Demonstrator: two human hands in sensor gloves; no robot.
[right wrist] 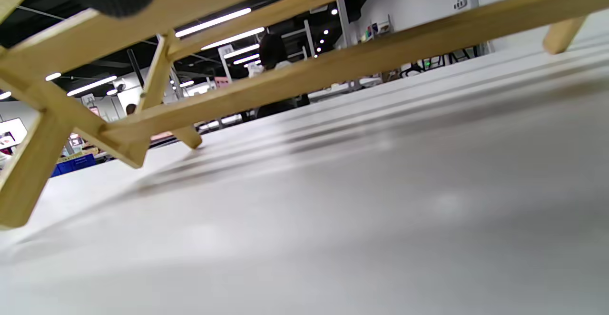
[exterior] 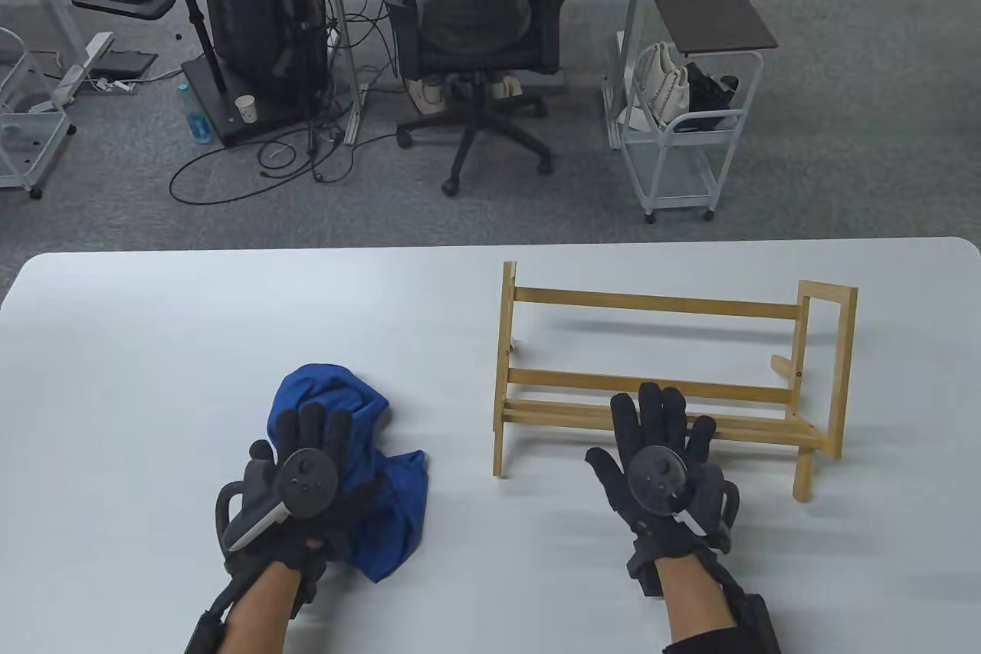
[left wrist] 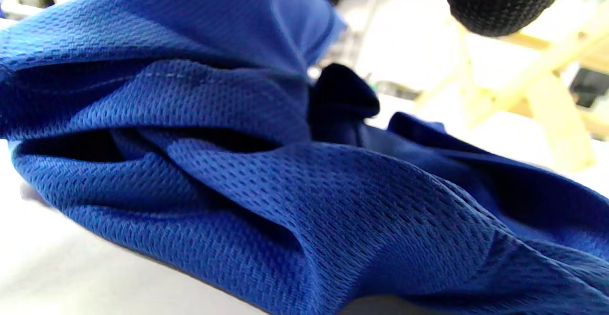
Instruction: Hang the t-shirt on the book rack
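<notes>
Both hands flat and spread, nothing grasped; shirt crumpled on table, not on rack.

Table view: shirt [exterior: 360,455], blue mesh, bunched at lower left centre of the table [exterior: 153,347]. Left hand [exterior: 306,470] lies over it, fingers extended, no grip. Rack [exterior: 659,370], wooden, stands upright at centre right, apart from the shirt. Right hand [exterior: 659,455] is splayed at the rack's front lower rails; contact cannot be told. Left wrist view: folds of shirt [left wrist: 266,182] fill the frame.
</notes>
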